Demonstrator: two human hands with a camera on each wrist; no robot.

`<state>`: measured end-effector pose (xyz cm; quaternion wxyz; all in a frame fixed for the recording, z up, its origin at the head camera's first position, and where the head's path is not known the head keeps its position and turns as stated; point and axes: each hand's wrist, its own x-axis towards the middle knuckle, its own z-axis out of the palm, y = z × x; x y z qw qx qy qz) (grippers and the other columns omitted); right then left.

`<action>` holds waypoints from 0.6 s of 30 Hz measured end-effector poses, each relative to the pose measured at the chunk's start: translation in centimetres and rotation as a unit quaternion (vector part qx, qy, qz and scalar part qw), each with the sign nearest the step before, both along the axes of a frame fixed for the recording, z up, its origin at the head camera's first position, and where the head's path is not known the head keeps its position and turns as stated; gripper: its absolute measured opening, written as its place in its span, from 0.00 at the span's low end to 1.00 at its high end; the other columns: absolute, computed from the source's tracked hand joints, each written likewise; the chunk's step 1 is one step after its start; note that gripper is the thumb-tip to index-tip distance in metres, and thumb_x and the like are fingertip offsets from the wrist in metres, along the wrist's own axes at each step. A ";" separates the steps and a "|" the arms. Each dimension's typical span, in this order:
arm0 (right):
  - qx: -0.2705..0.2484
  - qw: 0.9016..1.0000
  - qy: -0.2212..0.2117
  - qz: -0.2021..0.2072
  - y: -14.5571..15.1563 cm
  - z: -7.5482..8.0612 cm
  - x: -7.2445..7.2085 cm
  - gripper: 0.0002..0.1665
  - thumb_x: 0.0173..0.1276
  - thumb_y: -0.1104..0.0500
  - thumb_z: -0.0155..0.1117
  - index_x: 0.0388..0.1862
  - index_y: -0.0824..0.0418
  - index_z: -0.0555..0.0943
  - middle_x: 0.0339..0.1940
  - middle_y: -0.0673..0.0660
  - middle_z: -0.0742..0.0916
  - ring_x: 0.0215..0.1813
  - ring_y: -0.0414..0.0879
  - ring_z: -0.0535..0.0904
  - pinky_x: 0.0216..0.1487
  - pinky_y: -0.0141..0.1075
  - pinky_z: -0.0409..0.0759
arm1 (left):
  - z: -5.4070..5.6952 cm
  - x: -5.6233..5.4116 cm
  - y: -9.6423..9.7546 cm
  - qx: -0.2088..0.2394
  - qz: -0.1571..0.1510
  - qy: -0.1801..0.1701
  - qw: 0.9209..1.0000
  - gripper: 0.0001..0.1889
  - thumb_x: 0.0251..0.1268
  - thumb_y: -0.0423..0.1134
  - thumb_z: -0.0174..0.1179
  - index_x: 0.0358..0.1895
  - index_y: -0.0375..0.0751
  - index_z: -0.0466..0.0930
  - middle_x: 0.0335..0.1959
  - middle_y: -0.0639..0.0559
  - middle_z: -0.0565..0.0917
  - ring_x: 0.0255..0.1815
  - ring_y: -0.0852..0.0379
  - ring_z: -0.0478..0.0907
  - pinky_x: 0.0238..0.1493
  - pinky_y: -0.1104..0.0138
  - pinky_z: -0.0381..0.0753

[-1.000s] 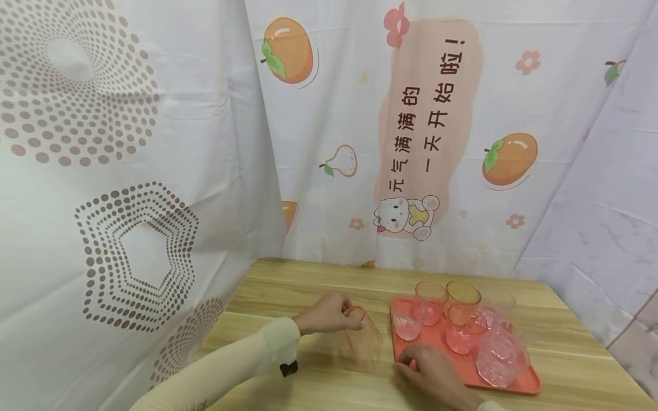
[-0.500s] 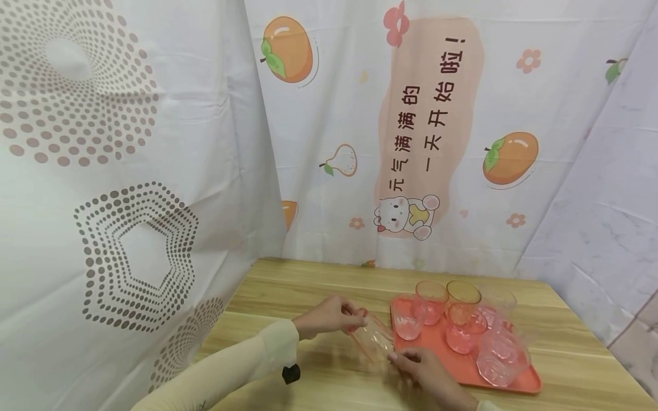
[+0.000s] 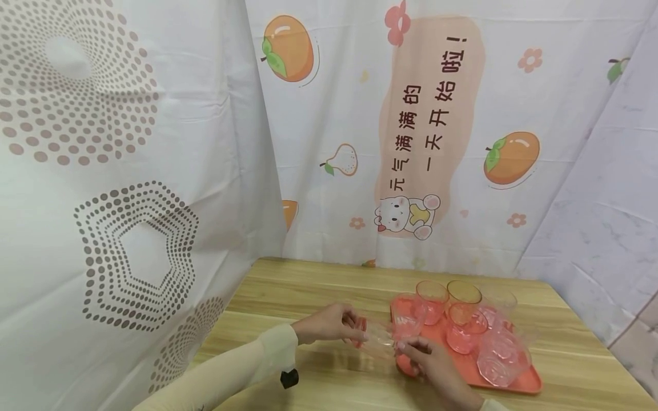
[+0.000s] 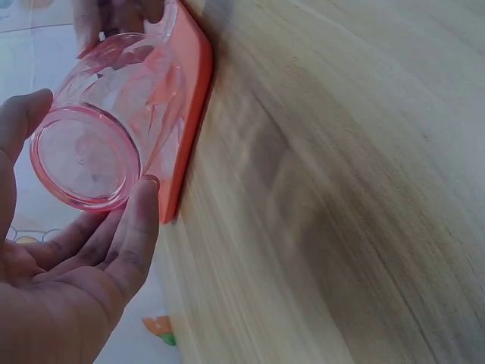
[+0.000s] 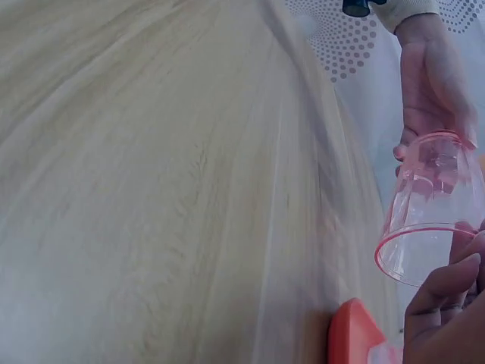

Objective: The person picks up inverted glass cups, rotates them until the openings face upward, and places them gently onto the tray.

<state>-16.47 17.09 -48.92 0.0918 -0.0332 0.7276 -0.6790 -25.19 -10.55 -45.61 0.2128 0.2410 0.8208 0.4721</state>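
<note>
Between both hands lies a clear, pink-tinted tumbler [image 3: 379, 341], turned on its side above the table. My left hand [image 3: 330, 324] grips its base end, and the left wrist view shows thumb and fingertips round the thick round base [image 4: 85, 158]. At the other end my right hand [image 3: 434, 368] pinches the rim; in the right wrist view its fingers [image 5: 447, 292] are at the pink-edged mouth. Just right of the tumbler stands an orange-red tray [image 3: 529, 382], with the right hand over its near left edge.
Several see-through cups crowd the tray, among them a pink cup [image 3: 432, 311], an amber-rimmed cup [image 3: 464, 292] and a patterned clear cup [image 3: 496, 365]. Under everything is a wood-grain table [image 3: 303, 279]. Printed curtains [image 3: 334, 228] hang behind and at the left.
The tumbler has swung from slanting downward to nearly level. My right hand, earlier apart from it at the tray's edge, has come up to hold its rim; the left hand keeps its grip.
</note>
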 end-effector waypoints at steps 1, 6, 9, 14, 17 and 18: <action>0.004 1.000 0.005 -0.006 0.0 0.1 0.0 0.20 0.76 0.56 0.65 0.53 0.73 0.81 0.37 0.55 0.85 0.24 0.38 0.69 0.23 0.29 0.68 | -0.1 0.0 0.0 -0.001 -0.002 0.001 1.000 0.18 0.61 0.50 0.75 0.47 0.46 0.81 0.41 0.52 0.83 0.41 0.54 0.81 0.46 0.53 0.83; 0.052 0.996 0.058 -0.037 0.2 0.6 0.1 0.17 0.72 0.56 0.69 0.49 0.70 0.84 0.38 0.58 0.87 0.30 0.39 0.76 0.31 0.29 0.75 | -0.6 0.0 0.4 0.008 -0.029 0.016 0.999 0.21 0.57 0.46 0.77 0.51 0.44 0.82 0.41 0.55 0.84 0.43 0.57 0.82 0.46 0.63 0.82; 0.084 0.991 0.097 -0.033 0.5 0.7 0.1 0.16 0.72 0.56 0.70 0.49 0.68 0.85 0.42 0.60 0.88 0.40 0.42 0.82 0.42 0.32 0.80 | -0.9 -0.1 0.6 0.010 -0.051 0.034 0.998 0.22 0.55 0.43 0.79 0.51 0.42 0.83 0.41 0.55 0.84 0.42 0.58 0.82 0.45 0.67 0.82; 0.164 0.966 0.199 -0.028 1.1 0.9 0.4 0.10 0.70 0.57 0.71 0.44 0.63 0.86 0.34 0.53 0.87 0.31 0.37 0.77 0.33 0.30 0.77 | -1.5 -0.1 1.0 0.007 -0.059 0.048 0.997 0.22 0.55 0.36 0.79 0.52 0.37 0.84 0.41 0.49 0.85 0.39 0.60 0.82 0.43 0.69 0.82; 0.221 0.932 0.286 -0.030 1.5 0.9 0.6 0.02 0.69 0.59 0.72 0.40 0.55 0.87 0.26 0.44 0.82 0.22 0.33 0.67 0.24 0.29 0.69 | -2.1 0.1 1.4 -0.012 -0.044 0.067 0.997 0.16 0.58 0.35 0.77 0.48 0.37 0.84 0.38 0.51 0.84 0.37 0.61 0.81 0.40 0.69 0.81; 0.234 0.920 0.314 -0.028 1.6 0.9 0.7 0.03 0.69 0.60 0.72 0.39 0.52 0.86 0.25 0.42 0.81 0.21 0.32 0.65 0.22 0.29 0.68 | -2.3 0.1 1.5 -0.018 -0.038 0.072 0.996 0.13 0.59 0.35 0.76 0.46 0.38 0.85 0.36 0.53 0.84 0.36 0.61 0.80 0.39 0.69 0.81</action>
